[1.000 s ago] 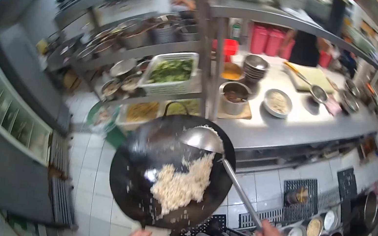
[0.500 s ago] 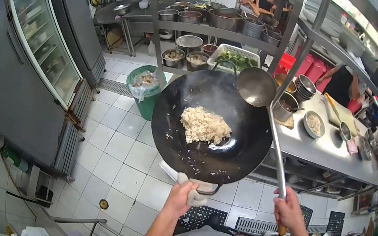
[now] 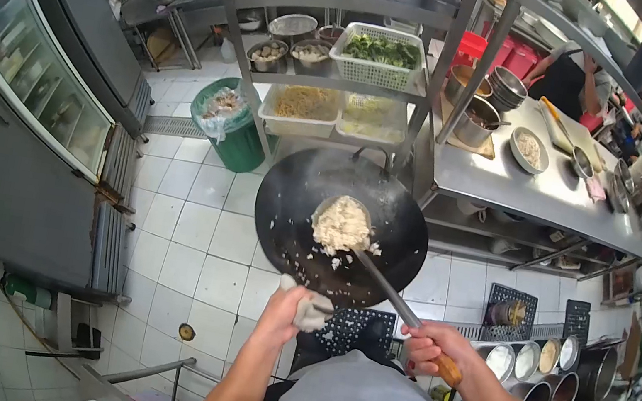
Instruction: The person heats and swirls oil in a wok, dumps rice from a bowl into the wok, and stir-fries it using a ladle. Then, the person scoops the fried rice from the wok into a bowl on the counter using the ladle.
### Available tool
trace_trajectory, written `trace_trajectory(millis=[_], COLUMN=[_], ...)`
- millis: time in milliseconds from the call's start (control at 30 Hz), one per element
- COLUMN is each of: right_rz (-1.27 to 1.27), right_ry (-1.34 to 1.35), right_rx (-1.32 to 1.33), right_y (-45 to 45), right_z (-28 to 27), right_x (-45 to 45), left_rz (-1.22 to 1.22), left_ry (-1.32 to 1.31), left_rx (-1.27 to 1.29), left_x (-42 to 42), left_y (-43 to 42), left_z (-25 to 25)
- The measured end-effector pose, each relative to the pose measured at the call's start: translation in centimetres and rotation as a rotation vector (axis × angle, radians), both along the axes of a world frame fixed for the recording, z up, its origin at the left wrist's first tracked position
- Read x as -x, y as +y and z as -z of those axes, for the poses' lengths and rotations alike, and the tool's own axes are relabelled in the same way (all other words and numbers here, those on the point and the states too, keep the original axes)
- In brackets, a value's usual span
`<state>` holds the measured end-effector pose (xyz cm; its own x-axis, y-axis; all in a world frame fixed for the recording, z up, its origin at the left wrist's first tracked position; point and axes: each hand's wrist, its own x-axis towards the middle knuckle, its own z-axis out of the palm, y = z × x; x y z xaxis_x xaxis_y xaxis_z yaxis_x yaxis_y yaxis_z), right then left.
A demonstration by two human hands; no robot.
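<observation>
A large black wok (image 3: 401, 222) is tilted toward me, a little steam rising from it. My left hand (image 3: 285, 312) is closed on its near handle through a light folded cloth (image 3: 312, 313). My right hand (image 3: 438, 350) grips the wooden end of a long metal ladle (image 3: 393, 292). The ladle's bowl is inside the wok, heaped with pale cooked rice (image 3: 344, 225) that hides most of it. Loose grains lie scattered over the wok's near side.
Beyond the wok stands a metal rack (image 3: 335, 5) with pots, a basket of greens (image 3: 380, 49) and a tub of noodles (image 3: 300, 103). A green bin (image 3: 240, 141) is left of it. At right are a steel counter (image 3: 492, 181) with a bowl (image 3: 528, 152), and a person (image 3: 571, 81) behind.
The ladle has swung from above the wok's right rim down into it, and rice now fills its bowl. My view has tilted down, showing the rack's lower tubs.
</observation>
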<state>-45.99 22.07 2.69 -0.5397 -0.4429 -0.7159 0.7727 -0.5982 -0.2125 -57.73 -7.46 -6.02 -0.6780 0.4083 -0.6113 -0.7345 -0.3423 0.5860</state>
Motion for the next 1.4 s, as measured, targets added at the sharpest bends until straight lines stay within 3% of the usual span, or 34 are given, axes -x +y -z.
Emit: trace_trajectory(millis=[133, 167, 267, 300, 433, 667, 800, 967, 1067, 1200, 1267, 1400], right_rz=[-0.010, -0.077, 0.081, 0.156, 0.398, 0.564, 0.611, 0.479, 0.379, 0.445, 0.491, 0.468], right_ry=[0.044, 0.093, 0.005, 0.040, 0.007, 0.168, 0.269, 0.226, 0.196, 0.079, 0.159, 0.193], right_rx=[-0.170, -0.438, -0.411, -0.270, 0.086, 0.298, 0.213, -0.413, -0.459, -0.284, -0.049, -0.118], right_y=[1.0, -0.1, 1.0, 2.2, 6.0, 11.5, 16.2, 20.3, 20.9, 17.3, 16.2, 15.1], right_z=[-0.1, 0.5, -1.0, -0.8, -2.0, -2.6, -2.1, -5.3, -4.6, -0.5, 3.0, 3.7], right_x=[-5.2, -6.0, -4.6, -4.9, -6.7, -6.9, -6.6, -6.7, -10.0, -10.6, -10.6, -11.3], left_rz=[0.028, -0.058, 0.010, -0.058, 0.059, 0.202, 0.228, 0.253, 0.233, 0.194, 0.192, 0.179], left_ry=[-0.049, 0.012, 0.050, 0.020, 0.019, 0.008, 0.013, -0.008, -0.010, -0.048, -0.006, 0.038], left_rx=[-0.002, -0.003, -0.020, 0.000, -0.048, -0.103, -0.080, -0.103, -0.143, -0.126, -0.140, -0.124], left_x=[-4.7, -5.7, -6.5, -6.2, -4.2, -0.1, 0.8, 0.7, 0.6, -0.4, -0.7, -0.3], left_y=[-0.4, 0.6, 1.9, 3.2, 5.7, 13.9, 17.4, 19.6, 20.9, 21.2, 21.4, 21.4], left_z=[1.5, 0.7, 2.5, 0.1, -0.2, 0.5, 1.0, 3.0, 3.2, 5.4, 5.4, 5.2])
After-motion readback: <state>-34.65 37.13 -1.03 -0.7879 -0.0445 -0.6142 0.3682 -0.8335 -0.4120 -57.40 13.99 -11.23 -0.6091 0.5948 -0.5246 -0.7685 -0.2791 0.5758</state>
